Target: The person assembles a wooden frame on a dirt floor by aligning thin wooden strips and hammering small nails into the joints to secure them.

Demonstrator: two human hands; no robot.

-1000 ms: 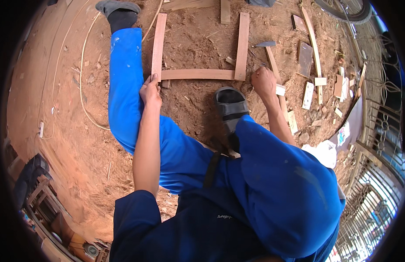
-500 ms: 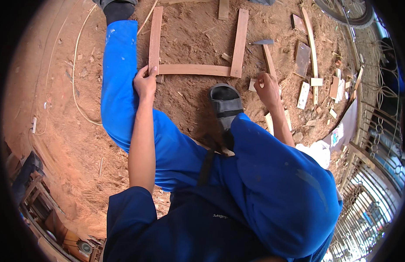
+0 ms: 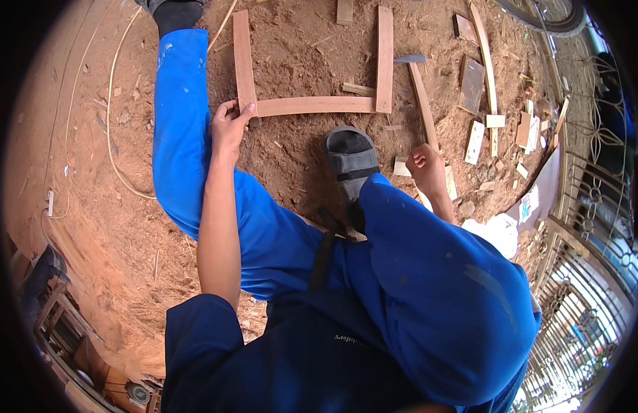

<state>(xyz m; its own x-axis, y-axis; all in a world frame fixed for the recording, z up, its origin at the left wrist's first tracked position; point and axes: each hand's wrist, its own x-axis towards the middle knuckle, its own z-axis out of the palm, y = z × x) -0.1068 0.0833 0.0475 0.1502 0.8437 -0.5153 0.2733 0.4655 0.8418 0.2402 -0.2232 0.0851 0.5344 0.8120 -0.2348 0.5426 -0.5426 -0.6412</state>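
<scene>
Three thin reddish wooden strips form a U on the dirt: a left strip [image 3: 243, 58], a right strip [image 3: 384, 62] and a cross strip [image 3: 315, 104]. My left hand [image 3: 229, 127] is closed on the lower end of the left strip, thumb on top, where it meets the cross strip. The right strip overlaps the cross strip's other end. My right hand [image 3: 430, 172] is curled at the near end of a hammer [image 3: 422, 100] lying on the ground. Whether anything is between its fingers is hidden.
My sandalled foot [image 3: 350, 155] rests just below the cross strip. Right of the hammer lie a long pale batten [image 3: 485, 62], a brown block [image 3: 472, 84] and several wood offcuts. A bicycle wheel [image 3: 563, 20] is at upper right, beside a metal grille [image 3: 594, 206]. A cable [image 3: 109, 117] curves at left.
The left strip has turned, its far end going left and its near end right. My right hand has drawn back toward me along the hammer handle; the hammer stays put.
</scene>
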